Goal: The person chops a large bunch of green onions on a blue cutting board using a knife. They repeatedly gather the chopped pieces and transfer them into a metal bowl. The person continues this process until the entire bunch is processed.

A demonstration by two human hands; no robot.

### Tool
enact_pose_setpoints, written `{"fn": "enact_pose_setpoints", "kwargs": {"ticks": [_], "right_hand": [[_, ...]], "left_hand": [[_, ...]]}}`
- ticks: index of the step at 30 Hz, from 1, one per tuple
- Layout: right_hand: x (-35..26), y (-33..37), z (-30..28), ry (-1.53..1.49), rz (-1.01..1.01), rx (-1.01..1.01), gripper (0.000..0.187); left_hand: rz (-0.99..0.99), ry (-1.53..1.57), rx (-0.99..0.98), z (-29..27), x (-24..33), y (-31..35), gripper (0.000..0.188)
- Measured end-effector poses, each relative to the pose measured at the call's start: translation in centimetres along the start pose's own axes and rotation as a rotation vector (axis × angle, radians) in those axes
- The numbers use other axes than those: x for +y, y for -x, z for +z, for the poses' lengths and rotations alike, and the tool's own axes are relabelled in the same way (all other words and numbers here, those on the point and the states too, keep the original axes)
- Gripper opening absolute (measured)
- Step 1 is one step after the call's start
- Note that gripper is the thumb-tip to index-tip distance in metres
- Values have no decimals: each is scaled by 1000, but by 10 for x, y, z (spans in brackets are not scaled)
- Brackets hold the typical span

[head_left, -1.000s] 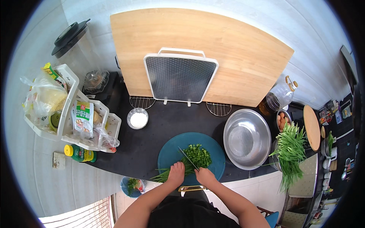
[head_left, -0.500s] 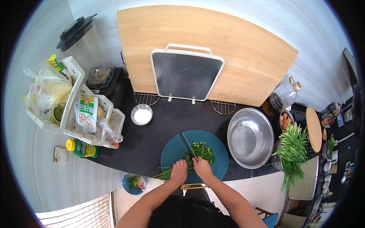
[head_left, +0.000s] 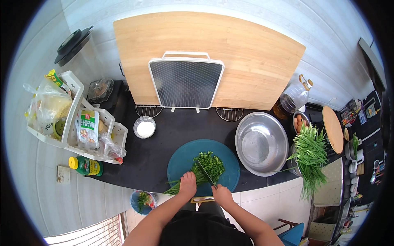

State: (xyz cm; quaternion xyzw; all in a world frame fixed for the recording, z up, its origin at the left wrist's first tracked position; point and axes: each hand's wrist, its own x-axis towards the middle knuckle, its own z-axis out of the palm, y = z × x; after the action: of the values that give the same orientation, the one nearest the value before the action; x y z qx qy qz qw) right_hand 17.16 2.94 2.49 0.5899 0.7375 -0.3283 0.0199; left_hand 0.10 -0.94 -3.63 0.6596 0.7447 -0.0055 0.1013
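Observation:
A round teal cutting board lies at the counter's near edge. On its left side my left hand is closed over a bundle of garlic chives, fingers bent down on it. The loose ends stick out to the left past the board's rim. My right hand grips the handle of a kitchen knife, whose blade slants up and left against the cut end of the bundle. Right of the blade sits a heap of chopped chives. My fingers hide part of the handle.
To the right stand a wide steel bowl, more long chives in a container, and a bowl of eggs. A small bowl of white powder sits left of centre; white baskets stand farther left. Large wooden board leans behind.
The whole view has shifted a little. The knife blade has come lower over the board, and its tip now lies beside the bundle rather than above the heap. Both hands keep their grips.

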Motion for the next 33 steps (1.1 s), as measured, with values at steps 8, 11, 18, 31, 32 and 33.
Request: {"fn": "enact_pose_setpoints", "kwargs": {"ticks": [8, 11, 18, 31, 32, 33], "right_hand": [[-6, -21, 30, 56, -13, -26, 32], [-15, -27, 32, 69, -24, 21, 30], [1, -34, 10, -121, -41, 118, 36], [-6, -10, -9, 43, -130, -27, 37], [-7, -13, -8, 50, -134, -40, 37], [-6, -16, -6, 65, -132, -61, 37]], "left_hand": [[-7, -10, -17, 3, 2, 1, 49], [-13, -6, -4, 2, 1, 0, 49], [20, -17, -15, -8, -5, 3, 56], [18, -28, 17, 1, -6, 2, 44], [21, -31, 28, 2, -6, 1, 42], [23, -28, 28, 2, -6, 1, 42]]}}
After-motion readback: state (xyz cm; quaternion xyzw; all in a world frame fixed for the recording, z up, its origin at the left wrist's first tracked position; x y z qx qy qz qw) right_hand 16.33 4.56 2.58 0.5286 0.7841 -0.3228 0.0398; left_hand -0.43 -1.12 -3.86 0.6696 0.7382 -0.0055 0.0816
